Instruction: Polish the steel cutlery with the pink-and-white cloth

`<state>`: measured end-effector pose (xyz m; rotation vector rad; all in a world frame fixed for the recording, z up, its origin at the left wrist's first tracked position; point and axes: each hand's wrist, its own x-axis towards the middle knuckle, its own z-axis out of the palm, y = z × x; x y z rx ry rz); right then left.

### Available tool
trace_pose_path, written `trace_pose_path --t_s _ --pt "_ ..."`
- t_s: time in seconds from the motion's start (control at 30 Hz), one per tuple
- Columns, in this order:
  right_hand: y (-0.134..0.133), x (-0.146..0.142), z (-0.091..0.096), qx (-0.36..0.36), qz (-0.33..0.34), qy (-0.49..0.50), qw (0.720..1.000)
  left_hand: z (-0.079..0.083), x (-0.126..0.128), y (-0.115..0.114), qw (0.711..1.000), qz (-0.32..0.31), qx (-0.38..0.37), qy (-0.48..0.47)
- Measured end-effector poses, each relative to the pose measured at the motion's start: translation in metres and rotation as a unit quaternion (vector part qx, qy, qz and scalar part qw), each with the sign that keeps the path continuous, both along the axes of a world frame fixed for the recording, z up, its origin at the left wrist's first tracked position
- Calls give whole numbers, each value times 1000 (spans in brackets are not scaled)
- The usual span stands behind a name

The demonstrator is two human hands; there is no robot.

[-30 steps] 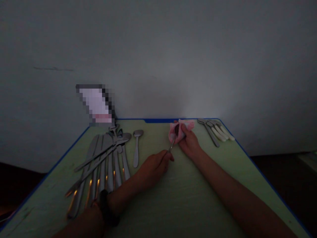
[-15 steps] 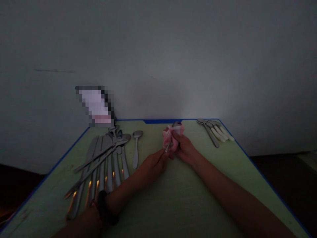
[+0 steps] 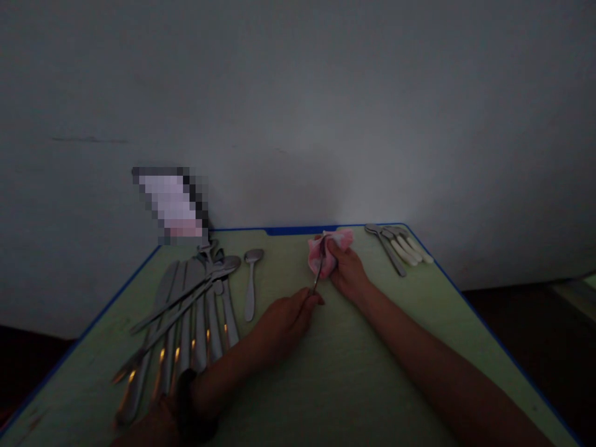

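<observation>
My left hand (image 3: 284, 318) pinches the handle end of a small metal spoon (image 3: 318, 275) near the middle of the green table (image 3: 335, 379). The spoon's bowl end is hidden inside a pink cloth (image 3: 326, 251). My right hand (image 3: 348, 273) is closed round that cloth, pressing it on the spoon, at the far middle of the table. A dark band sits on my left wrist.
Several knives and long spoons (image 3: 186, 316) lie in a row at the left, with one spoon (image 3: 251, 279) lying apart beside them. Several small spoons, some white-handled (image 3: 398, 243), lie at the far right corner. A blurred object (image 3: 170, 203) leans on the wall. The light is dim.
The pink cloth slid down along the spoon toward my left hand, then back up over the bowel end. Both hands and the view shifted slightly left.
</observation>
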<state>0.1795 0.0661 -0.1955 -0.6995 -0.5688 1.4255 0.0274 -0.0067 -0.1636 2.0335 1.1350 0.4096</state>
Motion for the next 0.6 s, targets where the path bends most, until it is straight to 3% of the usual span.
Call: trace_pose_path --t_s 0.23,0.43,0.6 --pt "1 3 0 4 -4 9 1000 2 -2 1 997 -2 -45 -58" --pt "4 6 -2 -13 -10 50 999 7 -7 -7 995 -90 4 -41" --pt "6 7 -4 -30 -27 71 997 3 -4 -9 994 -101 -12 -45"
